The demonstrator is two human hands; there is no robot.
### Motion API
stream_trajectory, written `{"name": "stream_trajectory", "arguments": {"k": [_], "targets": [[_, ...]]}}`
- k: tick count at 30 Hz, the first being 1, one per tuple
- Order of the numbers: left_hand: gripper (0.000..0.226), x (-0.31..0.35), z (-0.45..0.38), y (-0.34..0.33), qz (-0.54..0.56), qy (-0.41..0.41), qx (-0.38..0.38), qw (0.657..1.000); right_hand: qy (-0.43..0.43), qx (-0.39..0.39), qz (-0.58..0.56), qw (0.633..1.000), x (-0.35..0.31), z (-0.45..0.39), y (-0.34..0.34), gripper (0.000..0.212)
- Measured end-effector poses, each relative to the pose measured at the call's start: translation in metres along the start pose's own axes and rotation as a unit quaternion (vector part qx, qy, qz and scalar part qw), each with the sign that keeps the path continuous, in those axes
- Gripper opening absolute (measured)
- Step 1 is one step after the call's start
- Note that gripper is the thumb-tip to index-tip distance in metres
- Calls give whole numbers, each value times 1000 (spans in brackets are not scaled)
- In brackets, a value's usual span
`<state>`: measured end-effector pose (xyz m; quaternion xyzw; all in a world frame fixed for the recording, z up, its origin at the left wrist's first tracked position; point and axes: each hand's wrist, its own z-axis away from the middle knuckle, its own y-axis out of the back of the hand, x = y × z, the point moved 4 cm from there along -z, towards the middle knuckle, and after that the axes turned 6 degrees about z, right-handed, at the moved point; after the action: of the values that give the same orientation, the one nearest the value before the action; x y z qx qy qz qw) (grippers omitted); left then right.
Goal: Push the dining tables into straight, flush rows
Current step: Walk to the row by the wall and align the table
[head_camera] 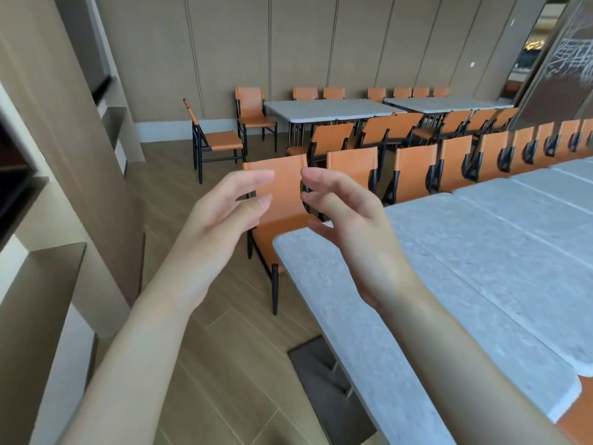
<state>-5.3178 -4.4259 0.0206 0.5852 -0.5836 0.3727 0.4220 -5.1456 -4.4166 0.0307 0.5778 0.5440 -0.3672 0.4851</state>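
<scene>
Both hands raised empty, left hand [221, 220] and right hand [349, 226] loosely spread, palms facing, near table row [465, 277] at right cut off by frame, orange chair [282, 200] partly hidden behind fingers.

Readable text: none that I can make out anywhere in my view.
Worktop [481, 268] by my hands: bare pale stone, no print or label.
Wall plate [472, 72] above the far worktops: too small to tell any marking.
Glass panel [574, 59] right of those worktops: white line pattern, no letters.
</scene>
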Motion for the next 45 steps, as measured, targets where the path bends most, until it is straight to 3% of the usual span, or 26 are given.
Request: {"name": "stream_trajectory", "arguments": {"k": [10,18,30,45], "targets": [[34,-41,-102,53,-25,-1,11,1000,43,-28,12,999,18,-128,-45,29],[30,-69,-225,81,-64,-7,-1,998,36,-4,3,999,42,-255,-43,26],[29,-141,-348,121,-32,1,28,999,8,-12,2,1000,88,-389,-68,27],[34,-216,-495,266,-9,7,-12,1000,5,12,-10,1000,115,-553,-207,27]]}}
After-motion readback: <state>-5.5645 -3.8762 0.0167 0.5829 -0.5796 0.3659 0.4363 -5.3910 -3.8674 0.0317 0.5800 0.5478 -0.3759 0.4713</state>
